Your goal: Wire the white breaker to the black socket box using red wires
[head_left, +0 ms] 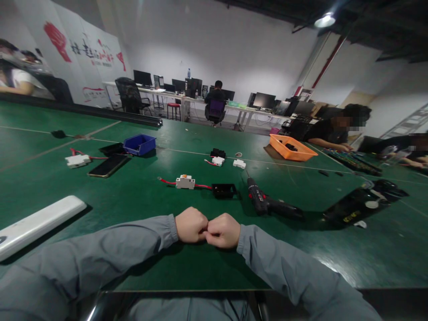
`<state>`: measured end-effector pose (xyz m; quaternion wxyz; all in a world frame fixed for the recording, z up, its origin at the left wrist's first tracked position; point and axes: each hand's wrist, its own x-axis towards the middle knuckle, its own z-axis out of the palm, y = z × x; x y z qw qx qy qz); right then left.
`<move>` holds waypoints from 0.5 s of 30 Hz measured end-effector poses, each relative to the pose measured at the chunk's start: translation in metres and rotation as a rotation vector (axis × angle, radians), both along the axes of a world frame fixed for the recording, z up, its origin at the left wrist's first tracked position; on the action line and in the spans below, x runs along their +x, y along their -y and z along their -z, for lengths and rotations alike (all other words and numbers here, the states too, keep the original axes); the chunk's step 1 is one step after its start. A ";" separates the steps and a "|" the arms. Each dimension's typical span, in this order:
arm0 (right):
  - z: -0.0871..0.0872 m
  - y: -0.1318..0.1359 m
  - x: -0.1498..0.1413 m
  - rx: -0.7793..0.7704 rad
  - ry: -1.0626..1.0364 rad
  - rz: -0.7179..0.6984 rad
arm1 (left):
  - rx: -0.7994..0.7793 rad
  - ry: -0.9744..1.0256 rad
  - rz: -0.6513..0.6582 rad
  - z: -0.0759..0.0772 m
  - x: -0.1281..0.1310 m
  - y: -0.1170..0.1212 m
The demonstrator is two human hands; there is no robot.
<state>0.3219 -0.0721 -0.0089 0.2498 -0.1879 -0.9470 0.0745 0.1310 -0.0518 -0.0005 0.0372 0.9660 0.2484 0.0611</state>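
My left hand [191, 225] and my right hand [223, 231] rest as closed fists on the green table, knuckles touching in front of me. Nothing shows in either fist. Just beyond them lies a white circuit breaker [185, 182] with an orange lever and red wires on both sides. Its right wire runs to a small black open box [224, 191]. To the right of that box a black cordless drill [262, 200] lies on its side, bit pointing away from me. Farther back are a smaller white breaker [218, 161] with a red wire and another white module [239, 164].
Leftward are a long white case [40, 225], a phone [109, 165], a wired white breaker [78, 161] and a blue bin [139, 145]. An orange tray [292, 147] and a black bottle-like object [357, 205] lie to the right. Other people sit around the room.
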 end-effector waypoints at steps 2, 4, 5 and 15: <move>0.000 0.000 0.000 -0.011 -0.009 -0.004 | 0.005 0.004 0.000 -0.001 0.000 0.000; 0.000 0.000 0.000 -0.015 -0.008 -0.005 | 0.005 0.008 0.004 -0.001 -0.001 0.000; 0.000 0.000 0.000 -0.014 -0.004 -0.005 | 0.004 0.010 0.006 -0.001 -0.001 0.001; -0.001 0.000 0.002 -0.012 0.021 -0.002 | 0.001 0.036 0.016 -0.001 0.000 0.000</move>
